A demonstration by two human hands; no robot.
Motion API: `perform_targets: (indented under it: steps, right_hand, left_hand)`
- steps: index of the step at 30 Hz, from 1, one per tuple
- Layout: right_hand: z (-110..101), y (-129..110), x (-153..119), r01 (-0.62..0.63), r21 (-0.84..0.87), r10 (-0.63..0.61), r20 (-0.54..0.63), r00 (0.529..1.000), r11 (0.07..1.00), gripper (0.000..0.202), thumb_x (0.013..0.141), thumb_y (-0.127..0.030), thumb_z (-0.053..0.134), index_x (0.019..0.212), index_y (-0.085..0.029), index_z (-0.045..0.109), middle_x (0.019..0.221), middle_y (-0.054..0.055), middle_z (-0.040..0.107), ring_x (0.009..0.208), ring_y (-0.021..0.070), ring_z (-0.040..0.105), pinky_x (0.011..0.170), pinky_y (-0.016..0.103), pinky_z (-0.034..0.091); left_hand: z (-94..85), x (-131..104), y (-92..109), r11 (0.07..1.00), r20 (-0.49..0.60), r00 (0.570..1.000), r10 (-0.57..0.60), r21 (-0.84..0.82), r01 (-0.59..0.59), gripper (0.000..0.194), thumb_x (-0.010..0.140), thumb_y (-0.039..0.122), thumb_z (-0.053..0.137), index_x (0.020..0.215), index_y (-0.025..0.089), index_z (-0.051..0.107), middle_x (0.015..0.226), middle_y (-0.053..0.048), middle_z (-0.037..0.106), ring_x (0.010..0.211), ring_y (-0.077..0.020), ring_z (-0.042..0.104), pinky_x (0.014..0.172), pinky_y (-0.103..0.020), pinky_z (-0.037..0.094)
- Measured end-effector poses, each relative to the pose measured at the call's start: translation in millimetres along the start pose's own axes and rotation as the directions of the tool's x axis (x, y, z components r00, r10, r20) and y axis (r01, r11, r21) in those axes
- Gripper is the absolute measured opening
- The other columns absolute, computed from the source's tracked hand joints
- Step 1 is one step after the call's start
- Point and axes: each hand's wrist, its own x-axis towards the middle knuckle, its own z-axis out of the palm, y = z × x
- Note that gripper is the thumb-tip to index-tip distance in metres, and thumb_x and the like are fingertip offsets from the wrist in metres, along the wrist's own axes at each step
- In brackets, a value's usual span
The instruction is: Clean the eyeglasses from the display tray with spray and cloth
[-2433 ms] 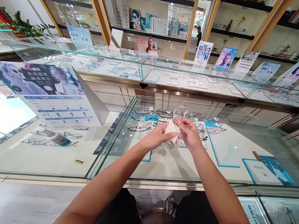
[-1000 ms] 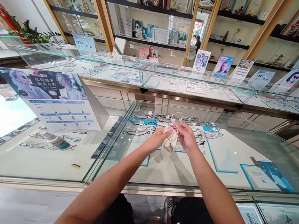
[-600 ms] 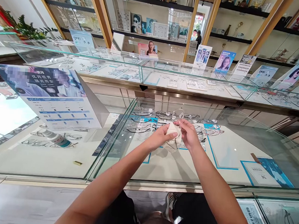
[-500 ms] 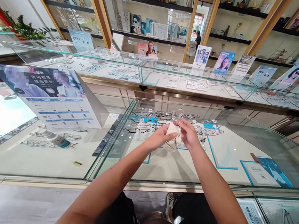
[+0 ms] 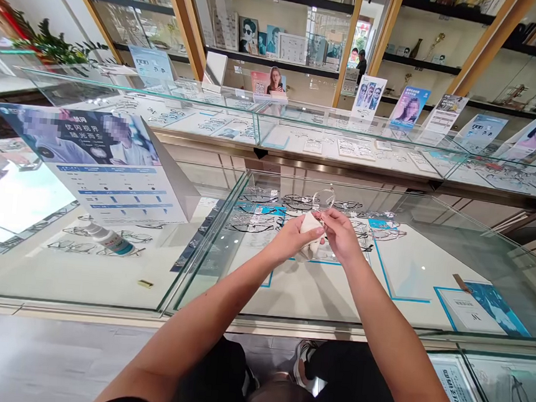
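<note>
My left hand (image 5: 295, 238) is closed round a cream cloth (image 5: 311, 231), the thumb pressed over its front. Against it, my right hand (image 5: 339, 231) pinches a small part of a pair of glasses with fingertips. The glasses' thin pale frame (image 5: 324, 196) sticks up beyond the fingers as a curved loop; the remainder is hidden by the cloth and hands. Both hands are close together above the glass display case (image 5: 333, 310). Under the glass, rows of eyeglass frames (image 5: 254, 228) lie behind and below my hands.
A white spray bottle (image 5: 112, 239) lies tilted on the left counter, before a folded promotional sign (image 5: 96, 173). A small yellowish piece (image 5: 145, 284) is near the front edge. Another glass showcase (image 5: 301, 142) runs across the back. Wall shelves (image 5: 280, 61) stand behind it.
The cloth is bunched smaller and has turned in my left hand, and the loop of the glasses stands a little higher. The whole view has shifted slightly.
</note>
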Motion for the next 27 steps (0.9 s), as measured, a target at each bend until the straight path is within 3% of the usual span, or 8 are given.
perform_targets:
  steps: [4, 7, 12, 16, 20, 24, 25, 27]
  right_hand:
    - [1, 1, 1, 0.046, -0.037, -0.046, 0.024, 0.999, 0.998, 0.036, 0.072, -0.053, 0.095, 0.083, -0.024, 0.076, 0.103, 0.006, 0.081, 0.073, 0.017, 0.061, 0.049, 0.028, 0.046]
    - [1, 0, 0, 0.065, -0.033, -0.064, 0.014, 0.998, 0.997, 0.035, 0.071, -0.052, 0.095, 0.081, -0.024, 0.077, 0.094, 0.005, 0.08, 0.072, 0.0169, 0.06, 0.047, 0.027, 0.042]
    - [-1, -4, -2, 0.006, 0.031, -0.005, -0.046, 0.999, 1.0, 0.036, 0.069, -0.049, 0.094, 0.079, -0.024, 0.072, 0.096, 0.003, 0.082, 0.054, 0.0086, 0.044, 0.045, 0.026, 0.029]
    - [-5, -7, -1, 0.076, 0.065, -0.072, -0.054, 0.996, 0.995, 0.03, 0.073, -0.047, 0.093, 0.083, -0.025, 0.075, 0.1, 0.004, 0.082, 0.076, 0.0159, 0.064, 0.065, 0.029, 0.05]
    - [-12, -14, 0, 0.148, 0.126, -0.142, -0.055, 0.988, 0.981, 0.024, 0.079, -0.044, 0.09, 0.085, -0.025, 0.076, 0.102, 0.005, 0.078, 0.093, 0.0188, 0.067, 0.079, 0.032, 0.053]
    - [-16, -19, -1, 0.13, 0.154, -0.129, -0.022, 0.991, 0.98, 0.025, 0.08, -0.045, 0.088, 0.086, -0.026, 0.073, 0.102, 0.005, 0.076, 0.093, 0.0196, 0.067, 0.079, 0.034, 0.053]
    - [-16, -19, -1, 0.121, 0.157, -0.121, -0.008, 0.993, 0.98, 0.025, 0.079, -0.045, 0.088, 0.085, -0.026, 0.073, 0.102, 0.005, 0.076, 0.093, 0.0196, 0.067, 0.08, 0.035, 0.053]
    - [-15, -20, -2, 0.103, 0.155, -0.108, 0.025, 0.994, 0.983, 0.027, 0.078, -0.045, 0.09, 0.084, -0.026, 0.072, 0.1, 0.005, 0.076, 0.092, 0.0198, 0.067, 0.08, 0.035, 0.053]
  left_hand:
    - [-0.7, 1, -1, 0.998, -0.058, 0.998, 0.024, 0.059, -0.021, 0.065, 0.082, 0.074, 0.081, 0.108, 0.016, 0.07, 0.07, -0.002, 0.072, 0.058, -0.0143, 0.06, 0.058, -0.026, 0.046]
    - [-0.5, 0, 0, 0.996, -0.053, 0.998, 0.035, 0.083, -0.03, 0.066, 0.086, 0.079, 0.073, 0.104, 0.016, 0.074, 0.07, -0.003, 0.073, 0.059, -0.0162, 0.061, 0.06, -0.028, 0.048]
    - [3.1, -5, 2, 0.996, 0.021, 0.996, 0.084, 0.037, -0.085, 0.063, 0.086, 0.074, 0.076, 0.11, 0.016, 0.078, 0.092, -0.007, 0.079, 0.087, -0.0223, 0.071, 0.082, -0.032, 0.054]
    - [-2.8, -14, 4, 0.997, -0.03, 0.996, 0.079, 0.015, -0.079, 0.063, 0.087, 0.07, 0.077, 0.122, 0.017, 0.076, 0.105, -0.008, 0.079, 0.098, -0.0239, 0.071, 0.089, -0.033, 0.053]
    - [-31.4, -41, 23, 0.976, -0.224, 0.964, 0.144, 0.195, -0.101, 0.059, 0.091, 0.07, 0.072, 0.118, 0.018, 0.074, 0.097, -0.005, 0.075, 0.092, -0.0211, 0.067, 0.083, -0.03, 0.053]
    - [-76.4, -81, 58, 0.903, -0.457, 0.86, 0.226, 0.43, -0.008, 0.052, 0.095, 0.072, 0.061, 0.108, 0.022, 0.068, 0.084, -0.002, 0.066, 0.074, -0.0203, 0.06, 0.067, -0.032, 0.049]
    - [-88.0, -91, 67, 0.848, -0.493, 0.826, 0.273, 0.528, 0.034, 0.047, 0.097, 0.07, 0.059, 0.104, 0.024, 0.065, 0.083, -0.002, 0.064, 0.074, -0.0214, 0.06, 0.067, -0.034, 0.049]
    - [-109.5, -109, 79, 0.626, -0.475, 0.788, 0.391, 0.765, 0.15, 0.038, 0.099, 0.063, 0.057, 0.098, 0.025, 0.062, 0.086, -0.004, 0.063, 0.079, -0.0254, 0.06, 0.073, -0.039, 0.048]
